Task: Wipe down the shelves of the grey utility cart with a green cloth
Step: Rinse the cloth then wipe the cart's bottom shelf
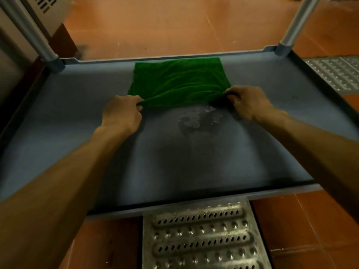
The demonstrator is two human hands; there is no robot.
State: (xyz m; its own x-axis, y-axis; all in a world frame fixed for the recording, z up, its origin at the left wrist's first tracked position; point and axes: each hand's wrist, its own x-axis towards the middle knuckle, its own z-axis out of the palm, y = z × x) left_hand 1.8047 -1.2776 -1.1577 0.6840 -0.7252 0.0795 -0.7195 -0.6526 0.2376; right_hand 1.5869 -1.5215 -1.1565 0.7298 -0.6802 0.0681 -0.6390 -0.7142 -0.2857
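Here two hands pinch one green cloth.

- An orange tile floor.
- A metal grate with holes down low.
- Another metal grate on the right.
- A grey box with slots top left.

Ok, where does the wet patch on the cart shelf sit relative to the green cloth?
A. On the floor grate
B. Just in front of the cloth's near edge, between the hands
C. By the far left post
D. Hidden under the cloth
B: the wet patch lies uncovered on the shelf just nearer the camera than the green cloth, between the left hand and the right hand, which pinch its near corners.
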